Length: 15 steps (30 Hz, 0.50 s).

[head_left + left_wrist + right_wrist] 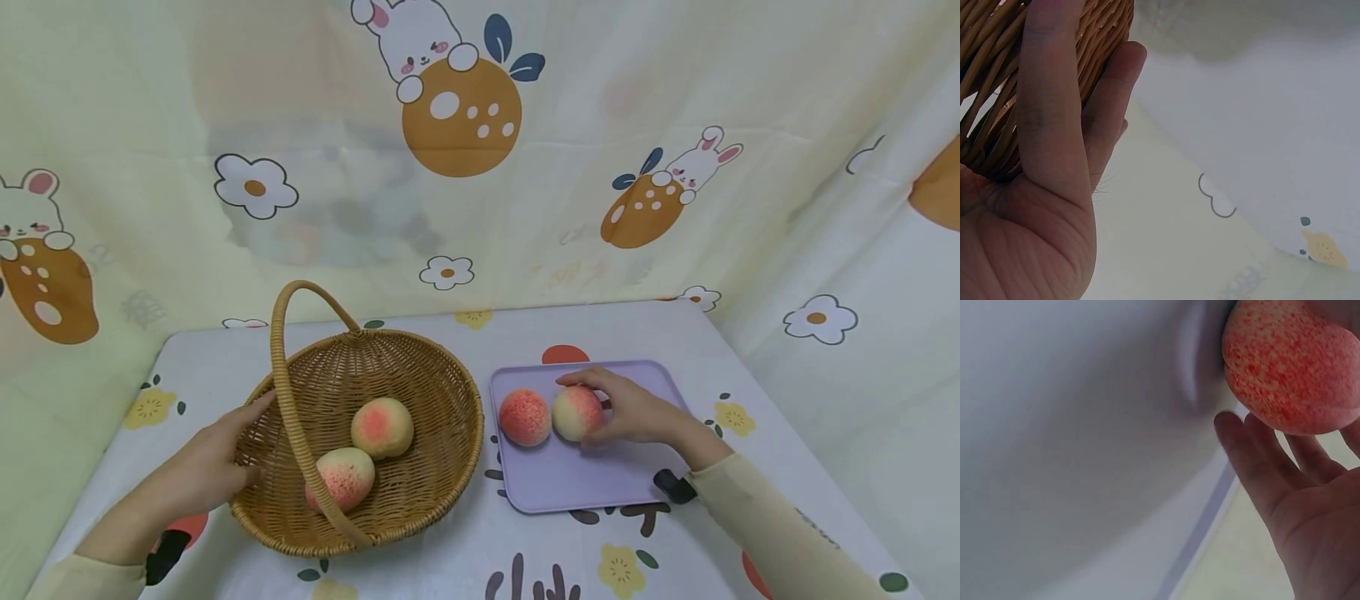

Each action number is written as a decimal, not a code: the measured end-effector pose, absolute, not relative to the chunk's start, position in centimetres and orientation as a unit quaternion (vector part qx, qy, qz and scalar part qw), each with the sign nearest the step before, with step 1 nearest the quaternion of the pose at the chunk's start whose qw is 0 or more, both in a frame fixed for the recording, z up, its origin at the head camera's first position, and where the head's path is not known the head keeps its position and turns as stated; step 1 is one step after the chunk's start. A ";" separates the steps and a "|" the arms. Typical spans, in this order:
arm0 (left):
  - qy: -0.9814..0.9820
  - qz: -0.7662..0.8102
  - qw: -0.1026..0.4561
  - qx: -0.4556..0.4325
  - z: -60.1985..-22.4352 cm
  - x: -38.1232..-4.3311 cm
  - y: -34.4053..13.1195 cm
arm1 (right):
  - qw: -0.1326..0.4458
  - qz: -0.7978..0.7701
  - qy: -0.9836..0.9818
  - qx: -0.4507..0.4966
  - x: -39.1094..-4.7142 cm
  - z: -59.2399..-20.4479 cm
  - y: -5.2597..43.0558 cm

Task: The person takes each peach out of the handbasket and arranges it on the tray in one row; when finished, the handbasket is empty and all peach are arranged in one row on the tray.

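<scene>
A brown wicker basket [442, 392] with an arched handle stands on the left, holding two peaches, the lower one [347, 479] partly behind the handle. My left hand [206, 462] grips the basket's left side; in the left wrist view its fingers [1050, 106] lie along the woven wall. On the right, a red peach [525, 417] and a paler pink-and-cream peach [576, 414] sit side by side on a lilac tray [585, 492]. My right hand [626, 408] holds the paler peach from above, thumb on the near side and fingers on the far side.
A white patterned cloth [420, 575] covers the table. Behind it hangs a printed curtain [525, 225] with rabbits and flowers, which continues along both sides. The basket's handle [288, 400] arches high beside my left hand. A narrow gap separates basket and tray.
</scene>
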State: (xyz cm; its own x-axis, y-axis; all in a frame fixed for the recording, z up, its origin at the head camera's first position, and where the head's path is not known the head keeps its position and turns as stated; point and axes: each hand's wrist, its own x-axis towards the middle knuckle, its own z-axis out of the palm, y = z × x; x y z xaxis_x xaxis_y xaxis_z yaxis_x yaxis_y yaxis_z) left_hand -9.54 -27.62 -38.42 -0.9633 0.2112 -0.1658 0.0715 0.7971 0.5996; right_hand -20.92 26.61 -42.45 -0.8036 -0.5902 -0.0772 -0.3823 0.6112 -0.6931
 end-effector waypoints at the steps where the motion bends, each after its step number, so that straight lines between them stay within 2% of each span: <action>1: 0.941 0.310 0.112 0.076 -38.4 -9.5 -27.6 | 0.156 -0.348 0.884 -0.271 -20.9 -42.4 26.6; 15: 0.941 0.309 0.119 0.074 -38.4 -9.6 -27.7 | 0.177 -0.354 0.876 -0.277 -21.1 -42.3 26.8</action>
